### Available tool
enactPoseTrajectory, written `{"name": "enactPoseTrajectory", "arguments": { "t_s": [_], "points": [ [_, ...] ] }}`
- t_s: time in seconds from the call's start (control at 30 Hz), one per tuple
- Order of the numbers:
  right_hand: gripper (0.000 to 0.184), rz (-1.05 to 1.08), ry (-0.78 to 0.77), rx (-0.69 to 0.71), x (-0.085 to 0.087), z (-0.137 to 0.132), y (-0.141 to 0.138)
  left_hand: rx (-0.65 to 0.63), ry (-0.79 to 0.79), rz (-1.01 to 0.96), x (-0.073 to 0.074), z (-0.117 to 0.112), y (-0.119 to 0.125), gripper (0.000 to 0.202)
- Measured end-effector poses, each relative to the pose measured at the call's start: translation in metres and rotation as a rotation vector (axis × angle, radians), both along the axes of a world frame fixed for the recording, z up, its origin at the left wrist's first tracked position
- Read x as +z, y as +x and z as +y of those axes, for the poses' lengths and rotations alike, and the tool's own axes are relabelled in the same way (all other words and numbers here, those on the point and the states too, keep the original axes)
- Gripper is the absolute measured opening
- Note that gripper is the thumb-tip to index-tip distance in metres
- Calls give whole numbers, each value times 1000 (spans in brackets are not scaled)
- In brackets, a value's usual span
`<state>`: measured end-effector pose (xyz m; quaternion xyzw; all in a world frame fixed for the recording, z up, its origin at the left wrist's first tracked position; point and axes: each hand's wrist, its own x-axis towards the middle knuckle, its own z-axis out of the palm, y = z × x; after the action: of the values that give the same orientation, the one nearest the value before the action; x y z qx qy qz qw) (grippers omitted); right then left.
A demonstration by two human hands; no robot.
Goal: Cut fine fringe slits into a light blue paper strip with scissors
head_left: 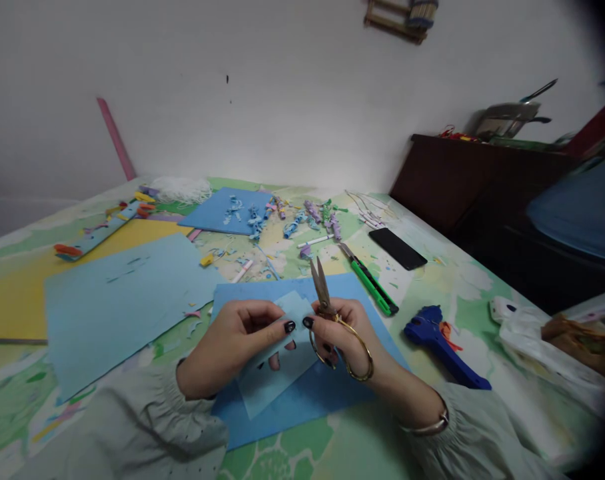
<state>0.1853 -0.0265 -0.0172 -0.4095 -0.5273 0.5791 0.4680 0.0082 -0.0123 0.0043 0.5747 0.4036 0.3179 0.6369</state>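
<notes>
My left hand [247, 337] pinches a small light blue sheet [275, 393] between thumb and fingers. Several small holes are cut in this sheet, and skin shows through them. My right hand [345, 333] is closed around gold-handled scissors [322, 290], whose narrow blades point up and away from me. The right thumb also presses at the sheet's upper right edge. Beneath both hands lies a larger blue sheet [252, 427] on the table. Some of the right fingers are hidden behind the scissor loops and the sheet.
To the right lie a green utility knife [375, 287], a black phone [397, 248] and a blue glue gun [447, 353]. A pale blue sheet [127, 307] covers a yellow board [12, 300] at left. Rolled paper pieces [295, 223] and scraps lie toward the wall.
</notes>
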Motion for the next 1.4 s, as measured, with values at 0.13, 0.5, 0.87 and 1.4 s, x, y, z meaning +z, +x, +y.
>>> {"name": "enactPoseTrajectory", "arguments": {
  "t_s": [0.13,0.5,0.87,1.4],
  "points": [
    [23,47,-29,7,-2,2,-1,-16,43,42,0,1,-1,16],
    [22,-36,-9,-22,0,0,-1,-23,64,21,0,0,-2,18],
    [22,16,18,-85,-3,5,0,-60,59,-11,2,4,-5,16],
    [22,-176,60,77,1,8,9,102,150,-43,13,8,-12,19]
  ]
}}
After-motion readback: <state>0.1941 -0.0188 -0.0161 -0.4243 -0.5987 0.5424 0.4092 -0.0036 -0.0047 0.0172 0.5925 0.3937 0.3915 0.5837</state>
